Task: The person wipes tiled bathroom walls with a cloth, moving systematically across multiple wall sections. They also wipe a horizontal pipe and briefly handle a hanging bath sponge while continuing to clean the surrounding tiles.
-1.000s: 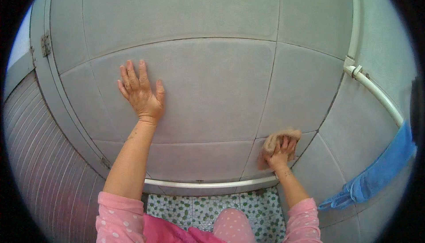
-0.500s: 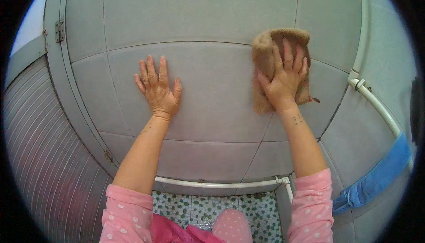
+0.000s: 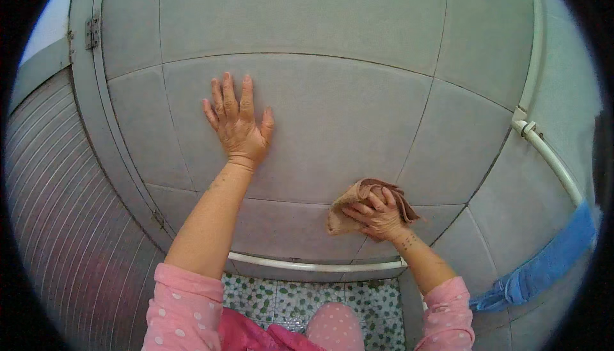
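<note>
Pressing cloth [image 3: 343, 216], best flattened, to wall [image 3: 326, 124] above white pipe [image 3: 320, 266] with bent fingers [image 3: 361, 209] of right hand [image 3: 382, 222]; bracing spread left fingers [image 3: 229, 97] farther above.

illumination was even and moderately bright, with a paler patch [image 3: 48, 24] at the upper left. shadows were faint and soft-edged; a highlight ran along the low white pipe [image 3: 313, 266]. fisheye distortion bowed the joints of the tiled wall [image 3: 320, 117], black vignetting closed the corners, and detail softened at the blue cloth [image 3: 543, 264] near the right rim.
</note>
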`<state>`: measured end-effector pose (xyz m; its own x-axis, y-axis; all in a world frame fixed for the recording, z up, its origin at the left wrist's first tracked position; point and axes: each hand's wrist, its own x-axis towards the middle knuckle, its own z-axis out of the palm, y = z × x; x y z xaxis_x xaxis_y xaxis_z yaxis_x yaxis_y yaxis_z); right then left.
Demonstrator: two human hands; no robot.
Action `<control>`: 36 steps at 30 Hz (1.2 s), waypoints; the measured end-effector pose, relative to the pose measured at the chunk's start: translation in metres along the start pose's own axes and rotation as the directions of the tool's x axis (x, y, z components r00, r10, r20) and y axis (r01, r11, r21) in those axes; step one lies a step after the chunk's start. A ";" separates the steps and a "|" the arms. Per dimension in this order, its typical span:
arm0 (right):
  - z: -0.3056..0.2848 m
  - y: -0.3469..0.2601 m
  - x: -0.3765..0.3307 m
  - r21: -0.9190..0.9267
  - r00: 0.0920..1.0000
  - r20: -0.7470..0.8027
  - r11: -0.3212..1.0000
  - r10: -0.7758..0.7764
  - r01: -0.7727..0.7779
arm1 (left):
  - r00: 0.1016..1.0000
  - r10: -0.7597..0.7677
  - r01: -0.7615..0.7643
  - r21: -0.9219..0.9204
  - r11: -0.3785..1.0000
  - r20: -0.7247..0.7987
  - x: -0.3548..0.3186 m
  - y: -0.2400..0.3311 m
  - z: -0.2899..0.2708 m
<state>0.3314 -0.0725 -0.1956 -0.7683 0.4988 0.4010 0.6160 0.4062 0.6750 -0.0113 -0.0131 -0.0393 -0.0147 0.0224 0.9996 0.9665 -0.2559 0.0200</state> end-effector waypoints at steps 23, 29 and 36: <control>-0.082 0.066 0.100 0.079 0.863 -0.353 0.930 0.362 -0.358 | 0.999 -0.028 0.028 0.010 1.000 0.031 -0.004 -0.003 0.000; -0.037 -0.015 0.056 0.030 1.000 -0.018 0.999 -0.016 0.017 | 1.000 -0.007 0.007 -0.003 1.000 0.005 -0.002 -0.003 0.001; -0.090 0.036 0.112 0.189 0.990 -0.113 0.980 0.079 -0.057 | 1.000 -0.010 0.010 -0.015 1.000 -0.014 -0.004 -0.008 -0.001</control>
<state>0.2512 -0.0713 -0.0705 -0.7320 0.4396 0.5206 0.6802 0.5149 0.5217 -0.0190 -0.0124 -0.0435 -0.0280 0.0115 0.9995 0.9623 -0.2702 0.0301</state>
